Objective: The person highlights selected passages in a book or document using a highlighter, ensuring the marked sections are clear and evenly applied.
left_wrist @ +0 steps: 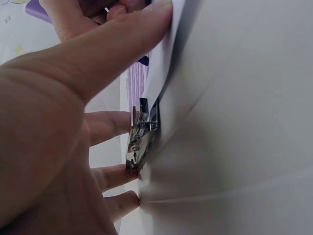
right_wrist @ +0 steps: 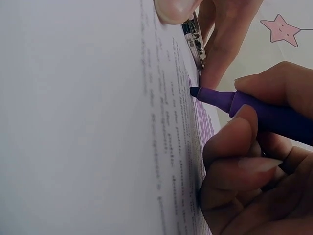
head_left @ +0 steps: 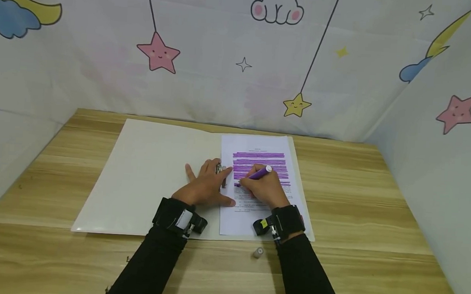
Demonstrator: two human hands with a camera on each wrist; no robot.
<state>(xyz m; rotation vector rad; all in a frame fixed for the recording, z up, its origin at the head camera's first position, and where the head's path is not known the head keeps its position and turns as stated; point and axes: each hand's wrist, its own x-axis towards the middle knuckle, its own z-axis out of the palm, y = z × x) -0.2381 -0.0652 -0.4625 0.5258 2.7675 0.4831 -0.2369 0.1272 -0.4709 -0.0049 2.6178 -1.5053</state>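
Note:
My right hand [head_left: 268, 188] grips a purple highlighter [head_left: 260, 172], its uncapped tip [right_wrist: 194, 91] on the printed text near the left margin. The sheet of paper [head_left: 239, 221] carries several rows of purple strokes over its upper half, with bare printed lines below. My left hand [head_left: 205, 183] lies with fingers spread, its thumb [left_wrist: 146, 24] and index finger touching the paper's left edge. Beneath and between those fingers is the metal clip [left_wrist: 142, 137] of a white folder [head_left: 149, 168], which lies spread flat under the paper; the hand partly hides the clip.
A small greyish cap [head_left: 258, 252] lies on the wooden table [head_left: 375, 245] in front of the folder, between the forearms. White fabric walls [head_left: 206, 91] printed with stars and clouds stand at the back and both sides.

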